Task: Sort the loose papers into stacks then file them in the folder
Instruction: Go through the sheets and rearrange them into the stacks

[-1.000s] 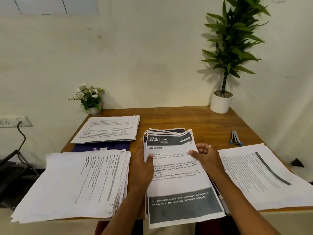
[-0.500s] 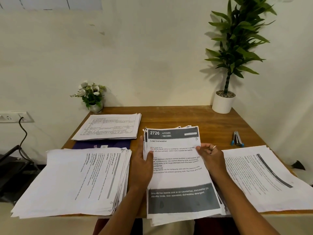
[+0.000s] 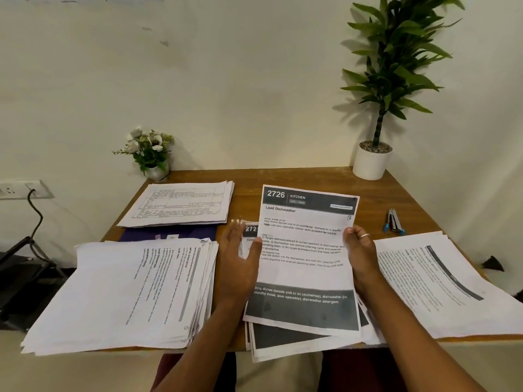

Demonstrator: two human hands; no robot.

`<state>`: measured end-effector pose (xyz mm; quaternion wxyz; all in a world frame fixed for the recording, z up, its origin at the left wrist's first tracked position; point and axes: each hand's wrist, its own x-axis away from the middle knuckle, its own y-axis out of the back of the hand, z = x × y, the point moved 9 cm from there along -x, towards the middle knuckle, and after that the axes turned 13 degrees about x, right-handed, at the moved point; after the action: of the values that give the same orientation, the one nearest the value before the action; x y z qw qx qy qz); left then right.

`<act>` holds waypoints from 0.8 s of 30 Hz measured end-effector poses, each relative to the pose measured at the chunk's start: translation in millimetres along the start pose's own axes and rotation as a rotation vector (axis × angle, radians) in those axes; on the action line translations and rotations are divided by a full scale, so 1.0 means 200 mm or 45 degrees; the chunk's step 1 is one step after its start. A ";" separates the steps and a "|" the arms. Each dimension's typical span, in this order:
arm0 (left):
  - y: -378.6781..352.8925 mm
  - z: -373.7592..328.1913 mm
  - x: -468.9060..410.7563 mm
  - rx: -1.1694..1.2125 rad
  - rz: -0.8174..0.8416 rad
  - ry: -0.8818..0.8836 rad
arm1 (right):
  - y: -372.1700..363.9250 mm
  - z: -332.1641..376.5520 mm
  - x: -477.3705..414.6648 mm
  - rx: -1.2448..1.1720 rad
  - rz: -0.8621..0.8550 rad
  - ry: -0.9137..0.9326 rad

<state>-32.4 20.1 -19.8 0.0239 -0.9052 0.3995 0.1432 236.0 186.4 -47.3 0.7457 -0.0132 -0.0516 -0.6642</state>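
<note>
So that it may apparently be read, the top sheet (image 3: 305,250) is pinched by the right hand (image 3: 360,250), while the pile (image 3: 283,346) at the table's (image 3: 283,176) near edge is steadied by the flat, straight-fingered left hand (image 3: 240,261); the folder (image 3: 169,233) is kept under the far-left corner's stack (image 3: 181,205).

A single wide-angle camera is sitting on the person's head, looking forward and down across the wooden table (image 3: 311,179) toward the pale wall (image 3: 226,80) at 12 o'clock. It is hovering close over the near edge. The forearms are entering from 6 o'clock, and the left hand (image 3: 240,261) and the right hand (image 3: 360,250), which is gripping a printed sheet (image 3: 305,250), are filling the lower centre. The potted plant (image 3: 393,60) is standing farther off at 1 o'clock.
</note>
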 end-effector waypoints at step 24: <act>0.63 -0.03 -0.32 -0.161 0.207 0.276 | -0.23 0.22 0.28 1.100 -0.043 0.299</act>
<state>-164.8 -20.2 12.7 -0.0881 -0.8797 0.4619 0.0711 193.3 129.9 0.0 0.6727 0.3756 -0.2394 -0.5909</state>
